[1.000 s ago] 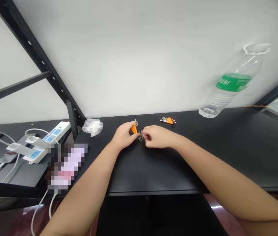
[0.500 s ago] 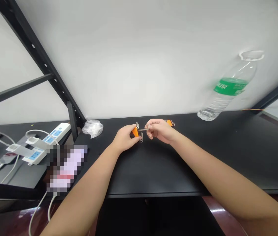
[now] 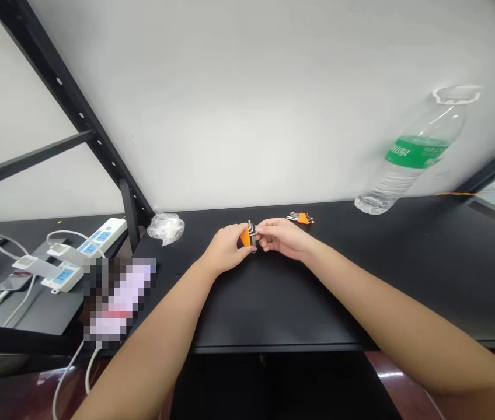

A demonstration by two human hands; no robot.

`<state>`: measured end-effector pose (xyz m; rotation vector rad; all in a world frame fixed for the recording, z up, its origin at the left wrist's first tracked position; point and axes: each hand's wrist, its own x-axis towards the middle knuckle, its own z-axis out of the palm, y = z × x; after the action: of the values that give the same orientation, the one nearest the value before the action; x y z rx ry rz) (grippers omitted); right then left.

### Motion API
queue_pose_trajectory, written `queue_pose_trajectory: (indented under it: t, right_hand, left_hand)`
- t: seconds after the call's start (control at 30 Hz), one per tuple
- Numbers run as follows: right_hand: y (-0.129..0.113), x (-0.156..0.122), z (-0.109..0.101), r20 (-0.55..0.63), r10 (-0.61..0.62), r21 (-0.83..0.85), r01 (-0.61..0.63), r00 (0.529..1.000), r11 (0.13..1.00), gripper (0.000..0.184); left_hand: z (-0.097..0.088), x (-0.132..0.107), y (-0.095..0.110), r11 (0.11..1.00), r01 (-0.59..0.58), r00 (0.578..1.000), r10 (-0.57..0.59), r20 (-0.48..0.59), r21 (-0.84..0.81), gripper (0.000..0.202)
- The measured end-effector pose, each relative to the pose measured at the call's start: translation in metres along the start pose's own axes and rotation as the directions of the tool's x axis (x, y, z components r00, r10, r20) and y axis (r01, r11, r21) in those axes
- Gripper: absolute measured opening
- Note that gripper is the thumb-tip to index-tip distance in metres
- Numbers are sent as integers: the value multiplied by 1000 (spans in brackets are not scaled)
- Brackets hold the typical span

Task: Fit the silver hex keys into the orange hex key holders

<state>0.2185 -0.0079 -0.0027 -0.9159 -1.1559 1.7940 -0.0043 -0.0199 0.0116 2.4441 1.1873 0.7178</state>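
Both forearms cross the near edge of the black tabletop [image 3: 361, 286] and slant inward, the hands meeting left of its middle, nearer the far edge than the near one. The left hand [image 3: 227, 249] is curled, thumb toward the near edge and fingers toward the far one, gripping an orange holder [image 3: 246, 237] between them. The right hand [image 3: 285, 238] comes in from the other side, thumb and forefinger narrowed on a hex key [image 3: 253, 234] at the holder; its other fingers are loosely bent. The holder is partly hidden by the left hand, with bright, bent metal keys bunched beside it; which are seated and which loose, I cannot tell.

Near the left edge lies a pixelated item [image 3: 122, 300]. Beyond that edge, a white power strip [image 3: 63, 277] sits on a neighbouring surface. A clear bag [image 3: 166, 228] lies crumpled at the far left corner. Close to the far edge, just past the right hand, is a second orange set [image 3: 303, 218]. Farther right, a green-labelled bottle [image 3: 418, 153] stands by the far edge. Nothing blocks the hands.
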Motion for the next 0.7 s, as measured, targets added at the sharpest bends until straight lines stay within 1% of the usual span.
queue_pose_trajectory:
  t: [0.07, 0.2, 0.27, 0.4, 0.53, 0.63, 0.7]
  right_hand:
    - [3, 1, 4, -5, 11, -13, -11, 1000, 1000, 26]
    - [6, 1, 8, -6, 24, -15, -24, 1000, 1000, 24]
    - [7, 1, 8, 3, 44, -7, -44, 999, 999, 23]
    - [7, 1, 7, 29, 66, 72, -68, 997, 995, 23]
    - [8, 1, 8, 54, 72, 146, -79, 996, 986, 23]
    - [9, 2, 8, 33, 58, 143, -63, 998, 988, 25]
    - [10, 3, 7, 14, 40, 86, -41, 999, 995, 27]
  left_hand:
    - [1, 0, 2, 1000, 18, 1000, -18, 17, 1, 31]
    - [2, -1, 1, 994, 112, 994, -112, -4, 12, 51]
    - [2, -1, 1, 990, 134, 991, -134, -8, 35, 51]
    - [2, 0, 1, 993, 80, 997, -78, -25, 91, 44]
    - [2, 0, 0, 993, 16, 999, -10, -50, 115, 44]
    - [3, 1, -3, 992, 11, 998, -4, -63, 125, 47]
    - [4, 2, -6, 991, 20, 998, -11, -70, 134, 48]
